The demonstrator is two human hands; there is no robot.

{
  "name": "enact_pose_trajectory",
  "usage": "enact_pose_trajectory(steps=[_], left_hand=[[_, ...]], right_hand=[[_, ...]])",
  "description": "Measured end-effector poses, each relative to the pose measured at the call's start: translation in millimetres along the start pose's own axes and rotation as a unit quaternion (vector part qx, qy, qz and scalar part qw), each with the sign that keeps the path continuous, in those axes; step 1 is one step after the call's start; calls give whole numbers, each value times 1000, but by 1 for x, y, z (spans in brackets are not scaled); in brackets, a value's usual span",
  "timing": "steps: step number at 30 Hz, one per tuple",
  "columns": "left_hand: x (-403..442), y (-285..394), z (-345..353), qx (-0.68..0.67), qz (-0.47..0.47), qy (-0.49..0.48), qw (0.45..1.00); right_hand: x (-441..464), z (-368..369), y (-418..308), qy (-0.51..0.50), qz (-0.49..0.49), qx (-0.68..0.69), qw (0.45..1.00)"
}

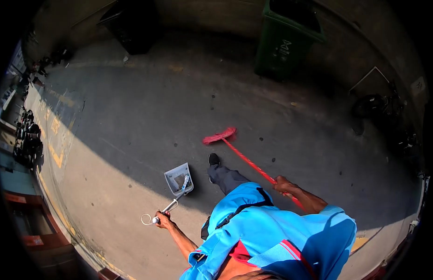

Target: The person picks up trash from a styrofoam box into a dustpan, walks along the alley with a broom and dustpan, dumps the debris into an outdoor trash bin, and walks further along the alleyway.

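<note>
My left hand [163, 220] is closed round the handle of a long-handled dustpan [190, 187]. The white pan hangs low over or rests on the pavement; I cannot tell which. Some litter [180, 180] lies inside it. A wire ring sticks out by the handle's end, beside my fingers. In my right hand [284, 185] is a broom [248, 160], gripped around its red shaft. Its red bristled head [220, 136] is at the ground ahead of my dark shoe [213, 159], apart from the dustpan.
A green wheeled bin [285, 44] and a dark bin [132, 28] stand along the far wall. Parked motorcycles [27, 137] line the left side, and a bicycle [372, 103] is at the right. Small dark spots mark the pavement [146, 112], which is part shaded, part sunlit.
</note>
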State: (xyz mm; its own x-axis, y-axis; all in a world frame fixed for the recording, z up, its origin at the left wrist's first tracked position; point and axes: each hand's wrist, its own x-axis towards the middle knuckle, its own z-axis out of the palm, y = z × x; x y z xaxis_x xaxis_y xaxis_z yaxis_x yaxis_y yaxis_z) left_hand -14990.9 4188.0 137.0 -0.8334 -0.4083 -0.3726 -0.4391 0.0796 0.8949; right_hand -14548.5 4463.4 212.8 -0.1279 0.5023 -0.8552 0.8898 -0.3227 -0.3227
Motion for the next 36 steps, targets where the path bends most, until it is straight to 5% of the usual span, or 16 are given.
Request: enact_pose_trajectory(steps=[8, 23, 31, 36], left_hand=[[48, 43, 104, -60, 35, -52, 996], [59, 127, 331, -36, 61, -101, 992], [69, 149, 493, -25, 54, -94, 994], [89, 167, 556, -14, 24, -83, 996]], right_hand=[[46, -39, -149, -3, -50, 52, 997], [146, -98, -275, -9, -56, 156, 986], [226, -170, -360, 9, -145, 108, 983], [268, -212, -453, -33, -65, 32, 997]])
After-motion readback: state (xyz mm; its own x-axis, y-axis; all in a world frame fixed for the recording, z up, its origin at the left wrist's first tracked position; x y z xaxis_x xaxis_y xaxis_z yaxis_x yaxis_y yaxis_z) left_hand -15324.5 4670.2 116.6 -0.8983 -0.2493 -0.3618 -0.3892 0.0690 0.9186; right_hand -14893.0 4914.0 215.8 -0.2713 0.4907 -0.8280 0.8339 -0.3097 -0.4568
